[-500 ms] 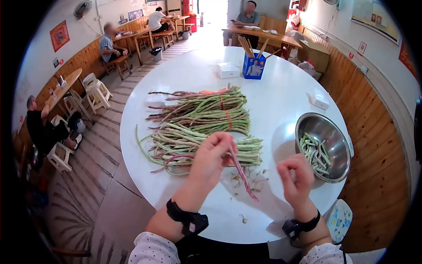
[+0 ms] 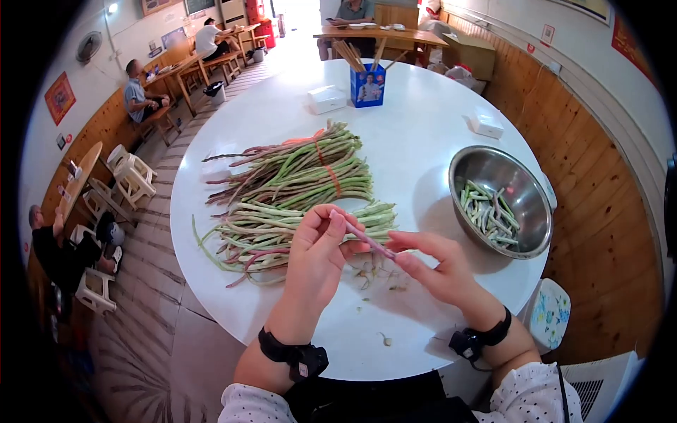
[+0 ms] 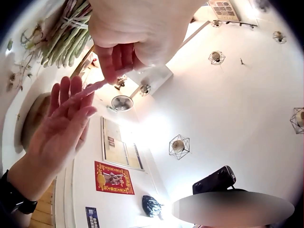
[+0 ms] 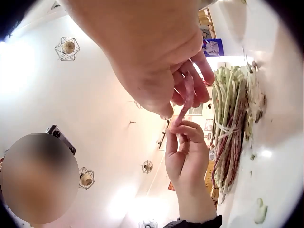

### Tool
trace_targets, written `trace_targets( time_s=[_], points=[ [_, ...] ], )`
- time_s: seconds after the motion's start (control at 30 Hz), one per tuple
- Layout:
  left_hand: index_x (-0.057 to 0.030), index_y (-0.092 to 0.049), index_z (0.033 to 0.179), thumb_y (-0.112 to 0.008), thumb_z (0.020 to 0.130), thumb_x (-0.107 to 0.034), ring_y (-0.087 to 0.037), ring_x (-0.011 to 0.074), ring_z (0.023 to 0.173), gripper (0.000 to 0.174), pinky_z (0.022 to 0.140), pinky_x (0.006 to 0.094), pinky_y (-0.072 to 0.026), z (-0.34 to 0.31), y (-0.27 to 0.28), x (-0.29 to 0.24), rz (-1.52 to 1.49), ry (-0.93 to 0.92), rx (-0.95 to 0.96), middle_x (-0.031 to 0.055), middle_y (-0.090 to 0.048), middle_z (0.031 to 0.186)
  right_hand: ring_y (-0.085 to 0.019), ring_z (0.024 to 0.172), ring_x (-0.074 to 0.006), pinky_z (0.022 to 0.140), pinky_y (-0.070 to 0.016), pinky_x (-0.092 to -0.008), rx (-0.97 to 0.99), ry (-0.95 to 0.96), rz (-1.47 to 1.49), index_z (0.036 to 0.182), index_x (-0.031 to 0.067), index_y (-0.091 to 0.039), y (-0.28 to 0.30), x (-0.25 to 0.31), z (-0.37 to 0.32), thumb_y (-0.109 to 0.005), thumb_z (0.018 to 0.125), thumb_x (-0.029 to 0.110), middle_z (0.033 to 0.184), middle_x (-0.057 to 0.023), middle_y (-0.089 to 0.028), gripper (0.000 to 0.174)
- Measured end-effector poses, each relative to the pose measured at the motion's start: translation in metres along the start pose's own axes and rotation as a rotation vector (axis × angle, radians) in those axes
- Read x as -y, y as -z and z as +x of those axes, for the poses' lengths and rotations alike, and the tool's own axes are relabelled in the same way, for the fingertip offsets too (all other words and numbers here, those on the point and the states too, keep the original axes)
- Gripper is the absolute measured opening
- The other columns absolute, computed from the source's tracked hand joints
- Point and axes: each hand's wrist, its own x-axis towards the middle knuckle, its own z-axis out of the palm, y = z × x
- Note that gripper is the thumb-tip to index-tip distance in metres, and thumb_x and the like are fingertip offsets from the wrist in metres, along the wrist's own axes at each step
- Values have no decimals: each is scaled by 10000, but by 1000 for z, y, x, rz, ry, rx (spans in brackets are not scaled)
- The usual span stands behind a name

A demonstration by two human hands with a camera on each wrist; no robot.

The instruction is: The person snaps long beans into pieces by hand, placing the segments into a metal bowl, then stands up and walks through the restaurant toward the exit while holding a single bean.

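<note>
**Purple Bean Between Two Hands, Above the White Table**

I had the left hand (image 2: 314, 257) gripping one end of a purple bean (image 2: 370, 241), pinched between thumb and curled fingers. The right hand (image 2: 444, 271) was open, its fingers extended and its thumb apart from them, and the bean's other end touched it on the finger side. In my head view the bean slanted down from the left hand to the right, held above the round white table (image 2: 395, 338), on the near side of the long beans (image 2: 247, 236).

Those long beans lay across the table in green and purplish heaps, with reddish bands (image 2: 326, 169) around the farther ones. Small scraps (image 2: 388, 282) were scattered just beside the near heap, and I saw another bit (image 2: 387, 341) closer to the table's near edge.

To the right stood a steel bowl (image 2: 538, 218) with short bean pieces (image 2: 490, 215) inside. Farther back I had a blue holder (image 2: 368, 88) full of chopsticks (image 2: 352, 56), a white box (image 2: 326, 100) near it on the left, and a second white box (image 2: 487, 125) behind the bowl.
</note>
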Motion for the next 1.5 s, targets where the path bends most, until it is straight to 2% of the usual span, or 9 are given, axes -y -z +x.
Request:
trace_targets(
  time_s=[0.13,0.33,0.67,0.93,1.07,1.13,1.23,1.37,1.5],
  points=[
    [-68,-530,1163,-588,985,-133,-602,160,939,199,737,282,-530,-4,-6,7,28,-11,78,56,-612,1046,-647,733,-244,640,-494,-340,63,-32,-81,1093,39,-677,0,1,-5,-694,876,82,853,-101,-683,222],
    [-15,-645,1117,-691,825,-32,-590,253,938,296,767,328,-487,-9,-15,9,1532,-887,278,93,-633,1052,-619,727,-276,608,-495,-366,-74,243,-498,1007,63,-690,8,1,1,-719,795,54,823,-72,-650,214],
    [-39,-652,945,-677,806,-8,-560,252,772,145,676,341,-455,-13,-17,22,1420,-886,258,78,-574,819,-611,695,-249,588,-485,-347,-109,373,-518,978,48,-702,8,9,2,-738,750,12,820,-55,-654,233],
    [-44,-619,939,-512,1029,-170,-545,112,732,189,678,281,-449,-4,-2,30,442,-204,-154,28,-591,842,-623,685,-221,583,-474,-329,-115,249,-403,1038,15,-705,6,8,-9,-704,803,-12,800,-87,-663,237],
    [-44,-586,1020,-492,1041,-239,-469,104,681,218,632,274,-405,8,18,9,31,21,-116,8,-526,854,-633,734,-135,582,-478,-302,-41,-220,264,1127,5,-693,8,1,-9,-635,930,83,881,-71,-708,220],
    [-30,-574,1136,-484,1043,-254,-434,92,671,259,603,261,-382,0,0,10,63,133,-22,-6,-499,839,-629,760,-97,584,-484,-274,38,-513,592,1165,2,-680,12,9,-7,-588,987,145,941,-67,-724,246],
    [-23,-544,1284,-533,1023,-260,-462,72,700,352,603,230,-379,-8,-3,19,155,242,168,-7,-545,875,-642,743,-93,577,-484,-217,71,-577,738,1197,-10,-653,11,5,-6,-561,1010,197,989,-86,-724,294],
    [-41,-576,1235,-648,960,-189,-502,54,725,321,607,205,-392,-14,-11,21,326,152,330,33,-636,991,-665,778,-117,622,-511,-237,291,-602,759,1220,-25,-632,20,-1,-4,-527,1028,236,1002,-101,-720,341],
    [-42,-579,1074,-612,979,-143,-408,49,585,142,529,205,-330,-10,-4,19,351,72,105,-21,-537,770,-670,849,-163,703,-565,-291,280,-737,822,1294,-24,-578,17,10,1,-449,1053,293,1066,-143,-697,419]
  ],
)
